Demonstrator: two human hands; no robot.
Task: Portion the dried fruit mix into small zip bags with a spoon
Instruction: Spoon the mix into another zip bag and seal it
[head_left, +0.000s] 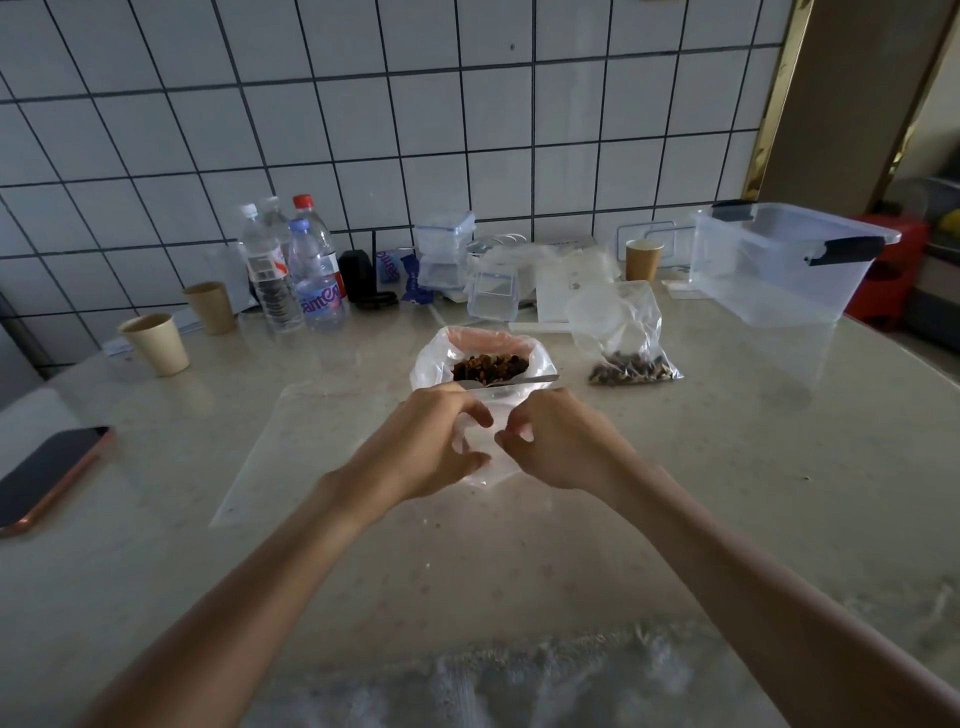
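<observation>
A big open plastic bag (434, 358) of dark dried fruit mix (489, 365) stands at the table's middle. A metal spoon (524, 382) lies across its near rim, bowl to the left. Just in front of it, my left hand (436, 441) and my right hand (558, 441) hold a small clear zip bag (485, 457) above the table. Fingers of both hands pinch the bag's top edge from either side. A filled zip bag (631, 358) with dried fruit at its bottom lies to the right. A flat empty clear bag (291, 447) lies to the left.
Water bottles (293, 270) and paper cups (156, 343) stand at the back left. A phone (47, 475) lies at the left edge. Small clear containers (493, 296) stand at the back middle. A large clear storage box (784, 260) and another cup (643, 260) are at the back right.
</observation>
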